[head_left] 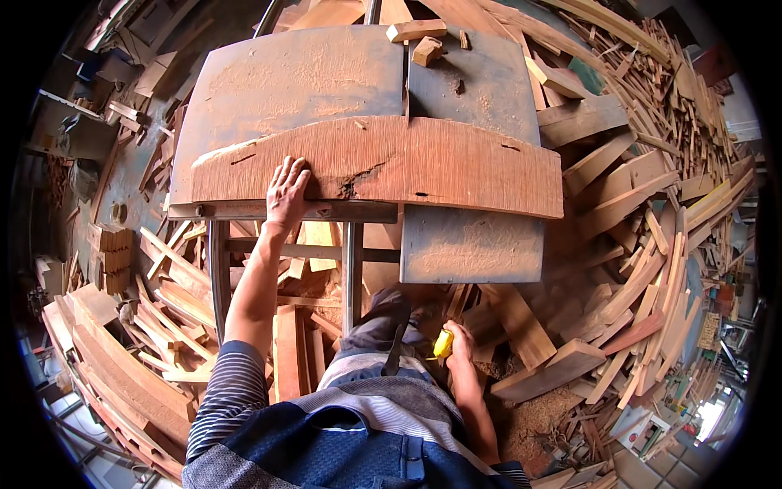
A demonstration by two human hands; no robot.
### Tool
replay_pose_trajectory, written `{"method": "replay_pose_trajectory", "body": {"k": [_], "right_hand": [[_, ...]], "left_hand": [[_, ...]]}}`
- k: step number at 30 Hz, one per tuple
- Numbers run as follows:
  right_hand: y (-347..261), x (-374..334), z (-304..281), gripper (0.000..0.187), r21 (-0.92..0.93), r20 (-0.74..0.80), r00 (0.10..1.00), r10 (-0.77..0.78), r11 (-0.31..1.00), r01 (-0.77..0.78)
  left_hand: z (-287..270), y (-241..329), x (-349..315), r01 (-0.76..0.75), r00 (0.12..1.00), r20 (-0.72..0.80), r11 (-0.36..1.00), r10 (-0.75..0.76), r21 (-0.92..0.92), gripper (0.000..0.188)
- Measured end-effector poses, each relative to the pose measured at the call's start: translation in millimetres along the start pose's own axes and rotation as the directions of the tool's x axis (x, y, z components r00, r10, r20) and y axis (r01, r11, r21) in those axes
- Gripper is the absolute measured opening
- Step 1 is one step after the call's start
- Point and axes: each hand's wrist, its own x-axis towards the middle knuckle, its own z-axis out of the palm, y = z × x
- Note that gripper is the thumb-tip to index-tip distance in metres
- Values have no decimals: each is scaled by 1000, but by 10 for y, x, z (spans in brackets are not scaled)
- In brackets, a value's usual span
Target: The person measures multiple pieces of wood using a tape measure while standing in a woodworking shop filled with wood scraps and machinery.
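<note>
A wide reddish-brown wooden board (456, 167) with a curved far edge lies across the grey metal saw table (277, 73). Dark cracks and a knot hole mark its surface. My left hand (287, 194) rests on the board's near edge, left of the knot, fingers stretched out flat. Low beside my right leg, my right hand (461, 342) is closed around a yellow tape measure (443, 343), apart from the table. The board's right end overhangs the table's right side.
Small wood offcuts (427, 51) sit at the table's far edge. Heaps of timber pieces (627, 187) crowd the right side, and long curved planks (122, 367) are stacked at left. Sawdust (533, 420) covers the floor by my right arm. Metal rails (352, 269) run below the table.
</note>
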Motion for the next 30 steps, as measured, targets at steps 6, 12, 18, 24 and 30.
{"method": "replay_pose_trajectory", "body": {"k": [6, 12, 18, 24, 30], "right_hand": [[192, 19, -152, 21, 45, 12, 1000, 13, 999, -13], [318, 45, -248, 21, 16, -6, 1000, 10, 1000, -10], [417, 111, -335, 23, -5, -18, 1000, 9, 1000, -9], [543, 235, -389, 26, -2, -18, 1000, -19, 1000, 19], [620, 228, -452, 27, -6, -14, 999, 34, 999, -34]], "left_hand": [[-19, 30, 31, 10, 1000, 10, 1000, -9, -17, 84], [-42, 47, 71, 5, 1000, -16, 999, -6, -36, 82], [-3, 20, 59, 1, 1000, -31, 999, -3, -44, 79], [15, 4, 129, -1, 999, -51, 1000, 0, -29, 82], [102, -43, 64, 23, 999, -23, 1000, -23, -3, 84]]}}
